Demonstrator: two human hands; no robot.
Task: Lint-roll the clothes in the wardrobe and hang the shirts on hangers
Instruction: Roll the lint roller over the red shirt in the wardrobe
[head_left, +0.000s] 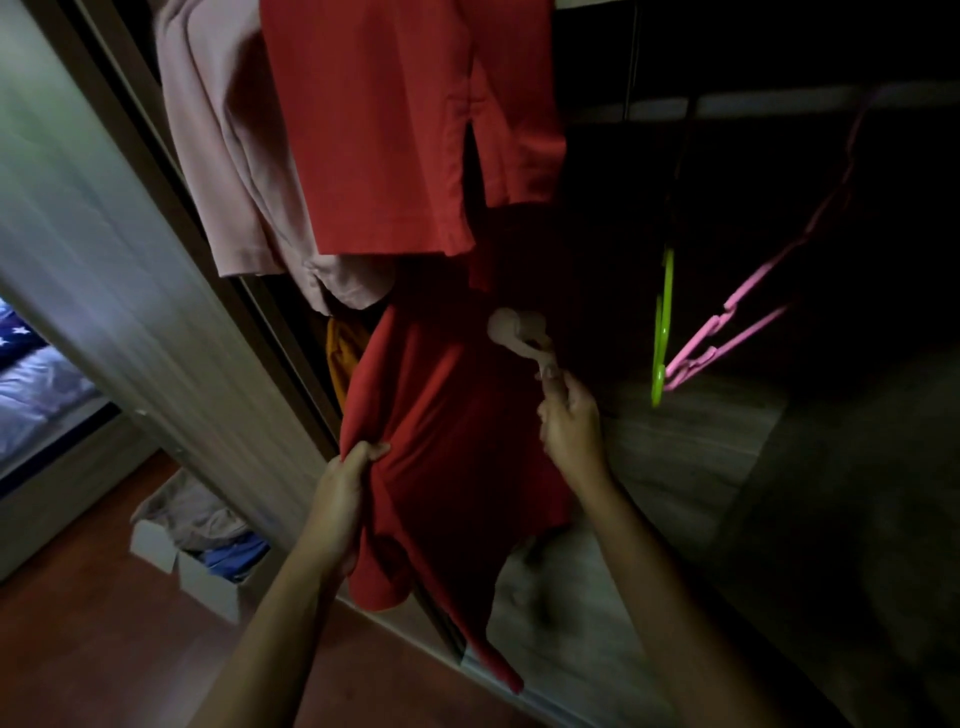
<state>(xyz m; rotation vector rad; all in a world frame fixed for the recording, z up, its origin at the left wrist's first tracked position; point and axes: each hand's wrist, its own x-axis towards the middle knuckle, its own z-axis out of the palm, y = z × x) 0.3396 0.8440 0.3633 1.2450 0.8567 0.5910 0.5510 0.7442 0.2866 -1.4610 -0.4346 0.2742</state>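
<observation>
Left hand (347, 486) fingers (371, 451) clench a fold of the red garment (441, 441), pulling it taut; right hand (570, 426) grasps the lint roller (519, 335) handle, roller head touching the cloth; above hang a red shirt (395, 124) and pink shirt (223, 156); hangers (727, 332) dangle rightward.

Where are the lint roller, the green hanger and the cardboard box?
lint roller (502, 322), head view, on the roll.
green hanger (667, 286), head view, on the upper arm.
cardboard box (208, 584), head view, on the outer wall.

The top edge cuts off the hanging red shirt (395, 130).
</observation>
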